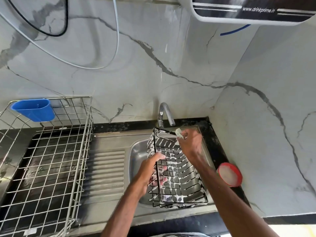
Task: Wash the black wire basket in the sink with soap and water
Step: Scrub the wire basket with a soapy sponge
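Left hand (148, 171) round basket (181, 169); right hand (190, 142), scrubber (179, 132)

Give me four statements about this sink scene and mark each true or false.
1. The black wire basket has soap foam on its wires. True.
2. The left hand holds the scrubber. False: the right hand holds it at the basket's far rim, while the left hand grips the basket's side.
3. The red tub sits on the counter to the right of the sink. True.
4. The blue holder hangs on the black basket. False: it hangs on the steel rack at the left.
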`<state>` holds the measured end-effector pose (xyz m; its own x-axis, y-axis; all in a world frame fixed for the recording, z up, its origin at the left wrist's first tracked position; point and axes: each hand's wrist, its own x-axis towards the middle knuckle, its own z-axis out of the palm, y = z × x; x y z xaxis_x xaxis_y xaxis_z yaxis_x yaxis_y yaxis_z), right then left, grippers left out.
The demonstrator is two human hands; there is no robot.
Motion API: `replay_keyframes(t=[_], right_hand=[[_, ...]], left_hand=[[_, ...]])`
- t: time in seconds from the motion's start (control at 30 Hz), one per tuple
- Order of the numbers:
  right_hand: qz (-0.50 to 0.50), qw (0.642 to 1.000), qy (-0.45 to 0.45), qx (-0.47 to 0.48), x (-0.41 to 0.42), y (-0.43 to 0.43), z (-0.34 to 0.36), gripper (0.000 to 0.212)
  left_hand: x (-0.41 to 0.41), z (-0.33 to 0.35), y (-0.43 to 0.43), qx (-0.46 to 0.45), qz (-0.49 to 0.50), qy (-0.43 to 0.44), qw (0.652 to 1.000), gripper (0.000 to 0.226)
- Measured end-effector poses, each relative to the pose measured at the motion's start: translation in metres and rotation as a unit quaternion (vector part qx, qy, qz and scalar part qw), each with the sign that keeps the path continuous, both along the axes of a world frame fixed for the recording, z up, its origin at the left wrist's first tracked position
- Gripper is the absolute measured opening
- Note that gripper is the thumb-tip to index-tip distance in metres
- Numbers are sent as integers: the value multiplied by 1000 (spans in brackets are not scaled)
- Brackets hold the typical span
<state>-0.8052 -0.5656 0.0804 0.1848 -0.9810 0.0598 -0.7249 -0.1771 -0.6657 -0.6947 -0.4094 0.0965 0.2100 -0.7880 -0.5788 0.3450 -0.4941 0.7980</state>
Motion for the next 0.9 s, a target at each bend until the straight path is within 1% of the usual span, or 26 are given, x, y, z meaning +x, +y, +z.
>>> replay_keyframes(t=[0.07,0.13,0.17,0.23,0.3,0.33,0.37,0.4,0.43,0.47,0.53,0.57,0.6,0.67,0.7,0.73,0.77,0.8,0.83,0.87,0.9], right_hand=[[8,1000,-16,-9,8,4,-1,7],[23,998,-52,-24,19,11,-3,8],[38,997,-67,-24,25,16,-2,8],[69,993,-91,-10,38,24,0,12],[83,991,-108,14,46,28,3,16],[97,989,-108,15,48,29,3,16],[118,989,-93,-1,48,28,3,16],[144,988,-56,-32,47,27,2,15],[172,983,3,-67,45,25,1,14],[204,972,71,-96,42,23,1,14],[269,935,195,-119,36,18,0,25],[295,913,252,-125,31,15,-1,31],[319,887,305,-138,25,12,-2,36],[370,818,411,-158,12,6,-6,45],[397,782,453,-156,7,1,-9,44],[421,760,471,-150,3,-3,-11,40],[438,748,479,-138,2,-8,-11,33],[461,743,466,-139,2,-11,-9,28],[485,737,447,-148,5,-13,-4,25],[513,741,400,-166,8,-16,-1,24],[540,741,355,-182,13,-17,3,24]], left_hand=[[0,-1,-1,10,0,-4,1000,21],[-2,0,-2,27,8,-4,1000,27],[-1,-3,-4,28,-3,-4,1000,30],[-2,0,-5,16,-40,-20,999,30],[-5,7,-2,-9,-56,-24,998,31],[-4,7,-1,0,-61,-29,998,32],[-3,6,-2,14,-71,-40,997,32],[-2,7,-1,18,-74,-55,996,30],[0,5,0,16,-74,-67,995,28],[2,1,-2,17,-72,-82,994,30],[3,2,-2,28,-70,-110,991,50],[5,0,-3,28,-64,-122,990,56],[8,-3,-5,35,-57,-126,990,58],[17,-2,-9,28,-23,-136,990,60],[21,2,-11,29,-17,-147,989,62],[26,3,-13,35,-27,-152,987,70],[29,6,-14,41,-50,-145,987,87],[33,7,-16,49,-72,-135,987,107],[35,12,-17,53,-93,-125,986,117],[34,20,-18,48,-113,-115,986,115],[33,27,-18,46,-120,-107,986,102]])
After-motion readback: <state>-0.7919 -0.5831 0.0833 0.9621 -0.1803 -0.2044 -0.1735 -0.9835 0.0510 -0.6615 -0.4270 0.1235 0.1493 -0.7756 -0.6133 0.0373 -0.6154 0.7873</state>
